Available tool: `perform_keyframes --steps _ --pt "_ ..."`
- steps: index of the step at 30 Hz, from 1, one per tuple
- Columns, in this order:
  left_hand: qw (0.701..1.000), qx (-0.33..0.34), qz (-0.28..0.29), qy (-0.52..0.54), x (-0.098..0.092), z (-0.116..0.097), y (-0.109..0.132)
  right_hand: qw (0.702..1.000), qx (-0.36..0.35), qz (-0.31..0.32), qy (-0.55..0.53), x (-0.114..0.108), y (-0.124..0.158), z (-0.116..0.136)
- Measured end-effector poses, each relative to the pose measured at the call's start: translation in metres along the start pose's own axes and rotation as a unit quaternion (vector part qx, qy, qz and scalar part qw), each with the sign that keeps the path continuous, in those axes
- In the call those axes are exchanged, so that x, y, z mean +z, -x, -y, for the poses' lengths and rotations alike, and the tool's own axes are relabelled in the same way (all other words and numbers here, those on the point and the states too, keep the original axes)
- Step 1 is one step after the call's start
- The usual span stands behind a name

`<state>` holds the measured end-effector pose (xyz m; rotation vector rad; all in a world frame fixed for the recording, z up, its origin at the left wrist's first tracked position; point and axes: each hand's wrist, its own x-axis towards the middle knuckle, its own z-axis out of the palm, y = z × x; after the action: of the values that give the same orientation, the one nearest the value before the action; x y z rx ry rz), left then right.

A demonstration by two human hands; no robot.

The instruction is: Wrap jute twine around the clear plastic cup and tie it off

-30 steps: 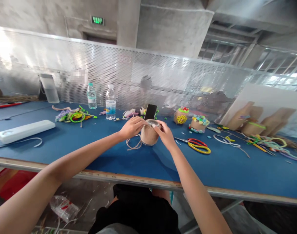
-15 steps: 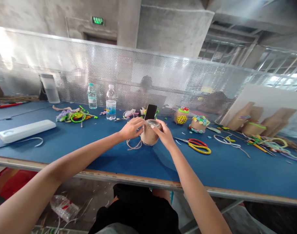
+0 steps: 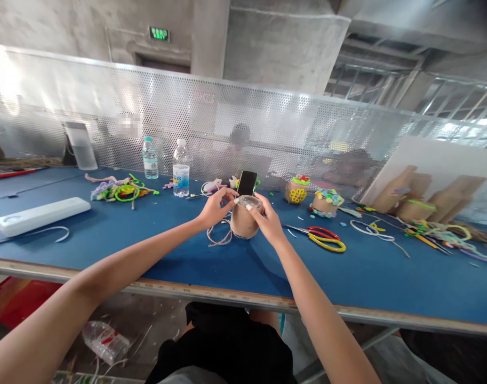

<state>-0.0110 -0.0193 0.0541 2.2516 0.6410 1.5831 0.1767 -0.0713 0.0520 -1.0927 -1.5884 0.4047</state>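
A squat glass jar [image 3: 243,223] wrapped in brown twine stands upright on the blue table, its clear round mouth facing up. My right hand [image 3: 269,220] grips its right side, thumb laid over near the rim. At the upper left of the rim, my left hand [image 3: 218,207] is closed in a pinch, seemingly on the jar's twine; the fingertips partly hide what they hold. A loose loop of twine [image 3: 220,242] lies on the table just below that hand. Right behind the jar a dark-screened phone [image 3: 247,183] leans upright.
Scissors [image 3: 325,239] with red and yellow handles lie to the right. Two decorated jars [image 3: 297,191] stand behind them. Two water bottles [image 3: 181,173], a pipe-cleaner heap [image 3: 125,190] and a white power strip [image 3: 42,215] are at left. A perforated metal screen [image 3: 167,112] runs along the back.
My left hand has shifted slightly, its fingers drawn closer to the jar's rim and bent more. The right hand still holds the jar in the same spot.
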Motion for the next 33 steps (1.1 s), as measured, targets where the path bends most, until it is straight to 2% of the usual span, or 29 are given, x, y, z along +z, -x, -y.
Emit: perform_keyframes --steps 10,19,23,27,33 --pt "0.999 0.000 -0.049 0.005 0.006 -0.007 -0.005 1.000 0.019 0.011 0.004 0.000 -0.002 0.002" --pt "0.997 -0.010 -0.046 0.057 0.009 -0.013 0.000 1.000 0.017 0.011 0.002 0.001 0.000 0.002" --pt "0.995 0.035 -0.015 0.093 0.009 -0.017 0.004 1.000 0.012 0.014 0.002 0.000 -0.001 0.002" --pt "0.989 0.013 0.009 0.144 0.005 -0.019 0.002 1.000 0.010 0.014 -0.002 0.000 -0.001 0.001" --pt "0.991 -0.012 -0.024 0.132 0.000 -0.017 -0.006 1.000 0.004 0.010 0.001 0.001 -0.002 -0.002"
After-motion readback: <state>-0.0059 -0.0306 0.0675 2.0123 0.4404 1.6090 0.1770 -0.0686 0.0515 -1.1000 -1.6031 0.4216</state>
